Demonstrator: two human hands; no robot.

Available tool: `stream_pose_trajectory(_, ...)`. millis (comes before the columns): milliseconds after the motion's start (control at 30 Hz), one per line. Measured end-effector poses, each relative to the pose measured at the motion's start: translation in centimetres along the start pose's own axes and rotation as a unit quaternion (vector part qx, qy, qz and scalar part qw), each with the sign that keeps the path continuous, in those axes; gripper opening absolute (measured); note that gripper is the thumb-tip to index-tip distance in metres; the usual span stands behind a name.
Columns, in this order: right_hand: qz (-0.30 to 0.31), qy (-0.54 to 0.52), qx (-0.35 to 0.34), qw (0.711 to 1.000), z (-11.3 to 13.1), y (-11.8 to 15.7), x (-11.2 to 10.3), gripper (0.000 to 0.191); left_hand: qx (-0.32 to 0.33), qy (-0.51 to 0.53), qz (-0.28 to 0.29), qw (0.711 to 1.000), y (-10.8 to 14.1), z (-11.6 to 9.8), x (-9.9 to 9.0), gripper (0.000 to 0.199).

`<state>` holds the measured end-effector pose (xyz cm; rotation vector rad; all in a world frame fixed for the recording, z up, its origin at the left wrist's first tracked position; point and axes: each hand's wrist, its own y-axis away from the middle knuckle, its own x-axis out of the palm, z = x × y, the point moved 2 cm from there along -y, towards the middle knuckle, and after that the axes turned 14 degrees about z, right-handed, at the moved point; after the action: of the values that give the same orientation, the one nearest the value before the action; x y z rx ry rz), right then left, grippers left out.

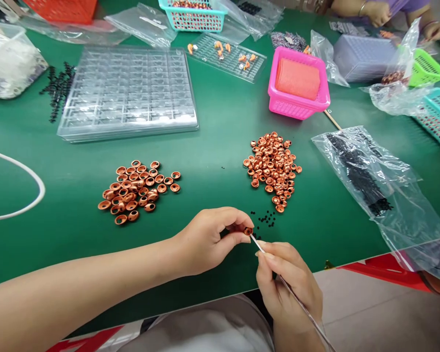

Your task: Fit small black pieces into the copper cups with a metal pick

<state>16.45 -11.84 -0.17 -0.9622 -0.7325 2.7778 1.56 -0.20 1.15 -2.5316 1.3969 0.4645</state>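
Note:
Between thumb and forefinger, my left hand (212,239) pinches a small copper cup (248,231) near the table's front edge. My right hand (289,283) grips a thin metal stick (297,297), whose tip meets the cup's opening. Tiny black pieces (267,218) lie scattered just beyond the cup. Behind them is a dense pile of small copper cups (273,166). Another pile of copper cups (132,188), many with open sides up, lies beyond my left forearm.
Stacked clear trays (128,93) stand at the back left. A pink basket (298,105) holds an orange-red block. Plastic bag (407,205) with black parts lies right. At the upper right are another person's hands (379,13). A white cord (40,188) curves in at left.

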Motion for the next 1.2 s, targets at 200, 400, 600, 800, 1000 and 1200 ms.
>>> stream_pose_trajectory(200,-0.021,-0.040,0.019,0.999,-0.09,0.11,0.16,0.047,-0.013,0.021,0.015,1.000,0.05,0.18,-0.07,0.008)
stream_pose_trajectory(400,-0.054,-0.053,0.036,0.997,-0.23,0.37,0.15,0.044,-0.016,0.027,0.017,0.999,0.15,0.17,-0.07,0.009)
stream_pose_trajectory(600,-0.043,-0.058,0.038,0.997,-0.25,0.39,0.24,0.042,-0.008,0.015,0.011,1.000,0.06,0.32,-0.01,0.010)
stream_pose_trajectory(800,-0.042,-0.064,0.044,0.996,-0.16,0.31,0.25,0.042,0.001,0.002,0.005,1.000,0.05,0.29,0.04,0.010)
stream_pose_trajectory(1000,-0.035,-0.068,0.047,0.996,-0.20,0.31,0.22,0.043,0.010,-0.001,-0.002,1.000,0.10,0.24,-0.09,0.010)
stream_pose_trajectory(1200,-0.032,-0.076,0.043,0.996,-0.36,0.42,0.27,0.044,0.016,-0.009,-0.002,1.000,0.12,0.16,-0.06,0.011)
